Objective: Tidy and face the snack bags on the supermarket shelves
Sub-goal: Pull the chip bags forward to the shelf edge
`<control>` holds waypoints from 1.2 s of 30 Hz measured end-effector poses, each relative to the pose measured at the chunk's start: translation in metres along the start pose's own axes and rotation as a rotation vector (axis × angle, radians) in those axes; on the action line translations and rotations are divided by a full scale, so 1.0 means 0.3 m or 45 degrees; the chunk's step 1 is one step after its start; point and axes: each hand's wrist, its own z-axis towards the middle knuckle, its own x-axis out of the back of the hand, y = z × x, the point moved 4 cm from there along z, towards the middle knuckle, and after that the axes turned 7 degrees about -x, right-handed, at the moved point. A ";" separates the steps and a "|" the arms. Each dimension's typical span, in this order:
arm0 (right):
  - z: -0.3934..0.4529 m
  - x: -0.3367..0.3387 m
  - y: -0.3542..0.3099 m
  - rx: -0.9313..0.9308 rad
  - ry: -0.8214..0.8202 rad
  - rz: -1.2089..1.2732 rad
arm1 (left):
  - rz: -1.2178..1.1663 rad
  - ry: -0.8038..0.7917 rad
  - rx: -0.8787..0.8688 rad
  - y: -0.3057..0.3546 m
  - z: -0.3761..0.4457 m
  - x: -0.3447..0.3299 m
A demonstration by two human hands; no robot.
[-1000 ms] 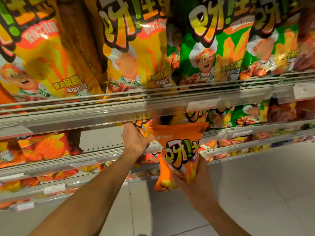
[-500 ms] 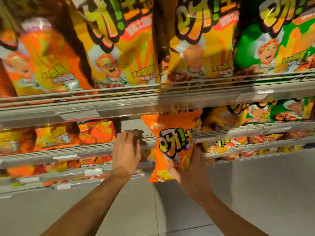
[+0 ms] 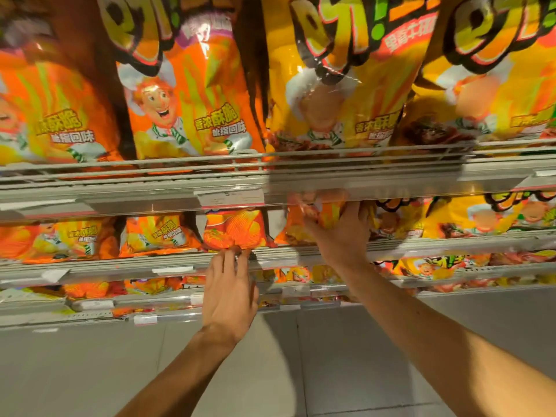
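My right hand (image 3: 337,233) now has the orange snack bag (image 3: 319,216) up inside the shelf (image 3: 301,257) gap, fingers curled around its front, no longer dangling below, while my left fingers (image 3: 228,260), loosely spread, touch the rail under the neighbouring ridged-chip bag (image 3: 233,228), so seating is nearly finished.

Grey metal supermarket shelving (image 3: 361,176) runs across the view in tiers, each tier fronted by thin wire rails and a clear plastic price-strip channel. White paper price tags (image 3: 230,197) sit in the channels; their print is too blurred to read. Below the shelves lies a floor of large pale grey tiles (image 3: 316,362) with thin darker joints. Warm overhead light glares off the shelf edges, and shadow falls under the top tier
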 end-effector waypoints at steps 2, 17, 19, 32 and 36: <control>0.015 -0.033 0.009 -0.014 -0.046 -0.057 | 0.005 -0.037 0.003 0.003 0.000 -0.008; 0.045 -0.133 0.081 -0.075 -0.325 -0.101 | 0.001 -0.104 0.064 0.012 0.000 -0.026; 0.044 -0.126 0.085 -0.061 -0.325 -0.116 | -0.016 -0.099 0.070 0.017 0.000 -0.023; -0.067 -0.025 0.113 0.065 -0.263 -0.122 | -0.441 0.040 0.313 -0.002 -0.020 0.043; -0.107 0.013 0.079 0.107 -0.062 -0.059 | -0.578 0.077 0.443 -0.034 -0.060 0.059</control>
